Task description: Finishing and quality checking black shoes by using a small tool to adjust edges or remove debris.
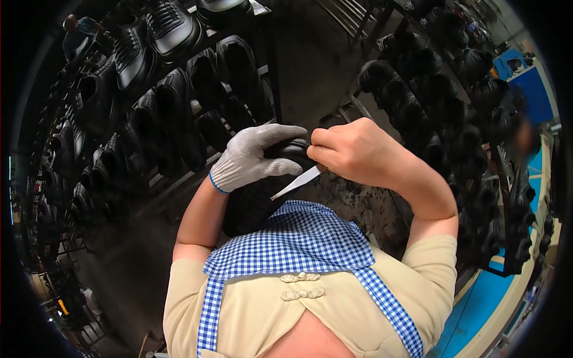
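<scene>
My left hand (258,150), in a pale grey knit glove with a blue cuff edge, is closed round a black shoe (291,149) in front of my chest. Its fingers lie over the far side and the thumb over the near side. Bare, my right hand (352,152) is curled shut at the shoe's right end, thumb and forefinger against it. From under that hand sticks a slim pale tapered tool (301,181), its narrow tip slanting down to the left. Much of the shoe is hidden by the glove and my fingers.
Racks of black lace-up shoes (170,30) rise at the left, close beyond my glove. Another rack of black shoes (391,89) stands at the right. Blue-topped equipment (477,310) curves along the right rim. A person (80,33) is far back at the upper left.
</scene>
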A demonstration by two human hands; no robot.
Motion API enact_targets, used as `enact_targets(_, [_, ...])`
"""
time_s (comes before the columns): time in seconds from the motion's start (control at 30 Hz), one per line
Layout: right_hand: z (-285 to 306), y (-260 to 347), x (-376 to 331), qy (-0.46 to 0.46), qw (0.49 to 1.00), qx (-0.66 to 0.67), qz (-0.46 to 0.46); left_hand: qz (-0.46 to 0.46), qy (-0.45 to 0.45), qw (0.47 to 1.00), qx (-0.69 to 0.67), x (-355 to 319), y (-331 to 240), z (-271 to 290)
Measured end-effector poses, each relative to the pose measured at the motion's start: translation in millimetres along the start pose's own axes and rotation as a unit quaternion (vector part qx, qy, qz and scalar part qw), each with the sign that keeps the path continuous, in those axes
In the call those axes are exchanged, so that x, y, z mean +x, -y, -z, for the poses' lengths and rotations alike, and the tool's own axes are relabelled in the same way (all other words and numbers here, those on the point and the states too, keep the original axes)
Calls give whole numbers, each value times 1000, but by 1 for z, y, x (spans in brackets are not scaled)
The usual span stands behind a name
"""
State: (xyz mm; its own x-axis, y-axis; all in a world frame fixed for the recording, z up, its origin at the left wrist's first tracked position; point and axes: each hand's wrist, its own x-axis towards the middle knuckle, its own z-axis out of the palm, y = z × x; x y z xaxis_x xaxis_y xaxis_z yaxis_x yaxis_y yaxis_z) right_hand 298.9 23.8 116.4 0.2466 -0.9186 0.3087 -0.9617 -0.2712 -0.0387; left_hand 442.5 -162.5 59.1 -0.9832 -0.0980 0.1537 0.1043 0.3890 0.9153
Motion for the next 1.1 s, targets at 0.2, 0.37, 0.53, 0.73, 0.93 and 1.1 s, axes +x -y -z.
enact_targets(0.2, [-8,5,-6,77,997,-22,9,-18,93,995,32,8,10,-15])
enact_targets(0.37, [-31,-8,-23,-47,976,203,-59,29,113,989,-90,7,14,-16])
enact_targets(0.53, [-68,-10,-38,-173,849,474,-159,30,119,988,-98,14,9,-18])
enact_targets(0.73, [-128,31,-73,-117,871,386,-279,-5,-135,984,-118,-4,25,8])
enact_targets(0.93, [-186,64,-90,-91,783,499,-360,43,-525,792,-309,-68,47,-2])
enact_targets(1.1, [-213,70,-68,-11,734,562,-383,244,-591,768,-35,-170,113,-18])
